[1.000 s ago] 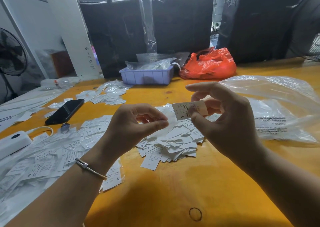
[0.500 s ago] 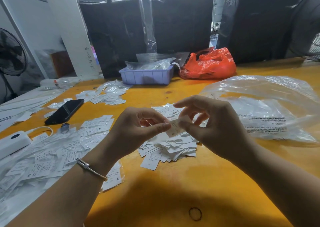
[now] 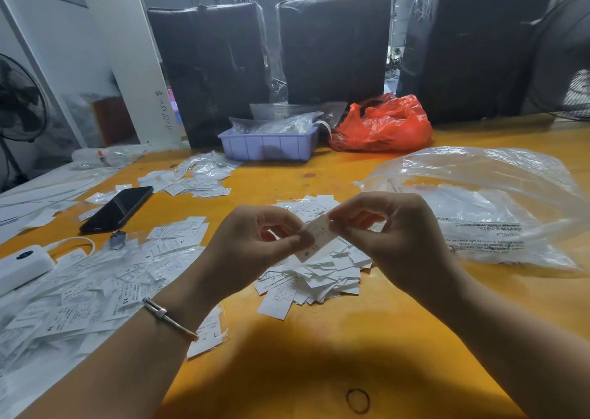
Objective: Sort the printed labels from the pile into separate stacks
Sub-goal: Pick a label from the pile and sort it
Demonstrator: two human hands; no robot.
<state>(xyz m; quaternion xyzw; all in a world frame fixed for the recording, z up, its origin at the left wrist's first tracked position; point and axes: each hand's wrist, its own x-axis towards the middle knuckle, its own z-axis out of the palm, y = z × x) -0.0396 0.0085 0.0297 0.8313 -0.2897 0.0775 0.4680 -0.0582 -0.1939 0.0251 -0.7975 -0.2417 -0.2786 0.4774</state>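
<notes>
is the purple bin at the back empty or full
Full: clear plastic bags heap above the rim of the purple bin. What lies beneath them cannot be told.

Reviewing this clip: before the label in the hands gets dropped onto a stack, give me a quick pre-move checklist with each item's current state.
1. Label held: ok, pinched between left hand and right hand.
2. Only one label pinched: cannot tell, the fingers cover its ends.
3. Size mark readable: ok, an S shows at its lower end.
4. Matching stack known: cannot tell; the pile of labels under the hands shows S marks, but most print there is too small to read.
5. Path down to the table: ok, nothing between the hands and the pile.
6. Phone out of the way: ok, off to the left.
</notes>
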